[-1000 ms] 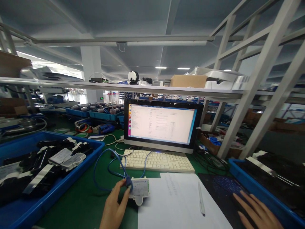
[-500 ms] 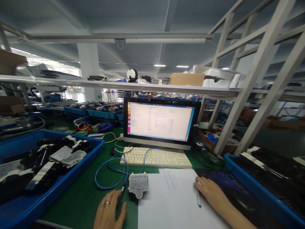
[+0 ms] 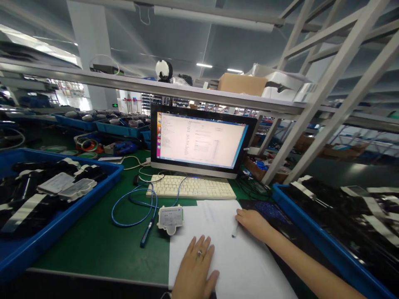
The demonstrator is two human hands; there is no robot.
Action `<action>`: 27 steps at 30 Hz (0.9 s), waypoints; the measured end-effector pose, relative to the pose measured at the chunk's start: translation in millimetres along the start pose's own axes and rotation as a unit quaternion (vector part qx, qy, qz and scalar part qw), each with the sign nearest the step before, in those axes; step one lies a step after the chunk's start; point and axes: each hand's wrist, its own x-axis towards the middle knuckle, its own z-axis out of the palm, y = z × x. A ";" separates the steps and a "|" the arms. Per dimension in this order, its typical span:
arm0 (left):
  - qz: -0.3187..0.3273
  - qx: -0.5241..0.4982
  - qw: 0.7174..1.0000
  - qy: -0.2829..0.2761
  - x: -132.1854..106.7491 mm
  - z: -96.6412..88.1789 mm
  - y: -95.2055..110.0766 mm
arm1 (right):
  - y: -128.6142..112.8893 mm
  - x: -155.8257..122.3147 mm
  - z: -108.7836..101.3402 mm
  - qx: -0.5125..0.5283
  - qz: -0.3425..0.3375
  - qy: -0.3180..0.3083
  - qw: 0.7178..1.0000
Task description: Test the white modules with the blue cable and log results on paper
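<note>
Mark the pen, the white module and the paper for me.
Pen [image 3: 235,230]: head view, visible lower shaft.
White module [image 3: 170,218]: head view, middle of its upper face.
Paper [image 3: 230,259]: head view, bare area near its middle.

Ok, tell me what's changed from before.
The left hand drew the blue cable away from the module, let go and moved right onto the paper. The right hand moved left from the mouse pad and gripped the pen. The keyboard and screen stayed put.
</note>
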 end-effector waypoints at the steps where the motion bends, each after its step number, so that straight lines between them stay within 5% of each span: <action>1: -0.016 -0.010 1.000 0.000 1.4 0.5 3.3 | 0.7 1.4 -3.1 0.000 0.002 -0.003 1.000; 4: -0.053 -0.029 0.998 0.002 2.0 2.3 10.0 | -5.6 8.0 -15.7 0.062 0.077 0.036 0.994; 6: -0.061 -0.028 0.998 -0.005 1.5 1.4 11.8 | -20.7 16.7 -22.2 0.218 0.183 0.100 0.953; 10: -0.059 -0.033 0.997 -0.028 1.7 -4.2 13.0 | -68.7 42.5 -17.1 0.603 0.308 0.141 0.722; 12: -0.071 -0.041 0.996 -0.025 2.7 -6.0 14.2 | -89.5 53.1 -7.6 0.664 0.329 0.128 0.659; 17: -0.088 -0.036 0.994 -0.053 7.0 -11.8 17.6 | -106.5 57.5 7.5 0.630 0.374 0.163 0.661; 27: -0.093 -0.011 0.991 -0.092 11.1 -19.0 19.6 | -110.7 51.6 2.5 0.562 0.387 0.171 0.710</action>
